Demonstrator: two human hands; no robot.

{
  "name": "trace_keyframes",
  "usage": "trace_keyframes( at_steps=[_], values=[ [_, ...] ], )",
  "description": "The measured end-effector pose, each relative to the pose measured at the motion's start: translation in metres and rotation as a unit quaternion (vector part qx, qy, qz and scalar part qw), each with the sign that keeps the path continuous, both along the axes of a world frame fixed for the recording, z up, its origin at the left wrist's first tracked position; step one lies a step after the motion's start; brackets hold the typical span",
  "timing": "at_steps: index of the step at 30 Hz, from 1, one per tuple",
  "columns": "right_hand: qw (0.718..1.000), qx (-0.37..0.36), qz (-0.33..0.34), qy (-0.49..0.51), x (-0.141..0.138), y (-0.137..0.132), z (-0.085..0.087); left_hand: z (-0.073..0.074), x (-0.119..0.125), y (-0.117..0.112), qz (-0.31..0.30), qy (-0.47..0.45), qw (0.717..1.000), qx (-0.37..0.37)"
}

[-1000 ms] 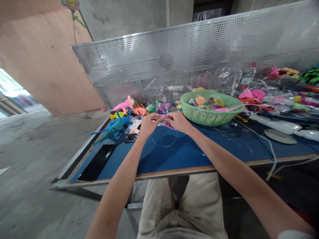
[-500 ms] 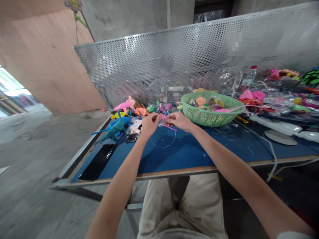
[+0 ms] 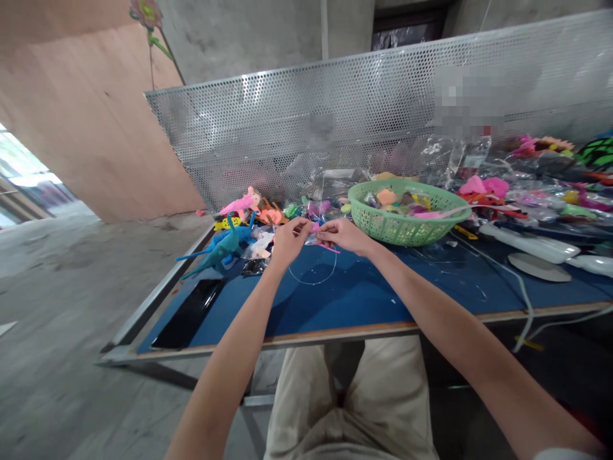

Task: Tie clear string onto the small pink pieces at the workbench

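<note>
Over the far middle of the blue table (image 3: 345, 300), my left hand (image 3: 288, 239) and my right hand (image 3: 345, 234) meet, both pinched on a small pink toy (image 3: 317, 237) held between their fingertips. A thin clear string loop (image 3: 313, 276) hangs from the toy onto the table below my hands. To the right of my right hand stands a green basket (image 3: 407, 227) holding several small coloured toys.
Blue dinosaur toys (image 3: 223, 246) and pink and orange toys (image 3: 244, 203) lie left of my hands. A black phone (image 3: 188, 312) rests near the table's left front. Bagged toys (image 3: 527, 185), a white tool (image 3: 529, 241) and cable sit on the right. A perforated metal panel (image 3: 364, 115) backs the table.
My hands stay pinched together in the same spot, with only small finger shifts on the pink toy. The view has tilted slightly.
</note>
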State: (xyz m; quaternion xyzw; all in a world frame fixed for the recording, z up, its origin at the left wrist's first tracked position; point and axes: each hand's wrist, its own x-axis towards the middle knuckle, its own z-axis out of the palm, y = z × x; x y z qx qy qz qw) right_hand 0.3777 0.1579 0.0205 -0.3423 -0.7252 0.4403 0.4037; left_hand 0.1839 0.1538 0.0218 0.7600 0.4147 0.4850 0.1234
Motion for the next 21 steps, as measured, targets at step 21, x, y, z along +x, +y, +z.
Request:
trace_keyframes(
  at_steps=[21],
  values=[
    [0.999, -0.002, -0.042, 0.017, -0.0024, -0.0001, -0.0014, -0.0028, -0.0048, 0.0007, 0.027, 0.104, 0.985, 0.134]
  ],
)
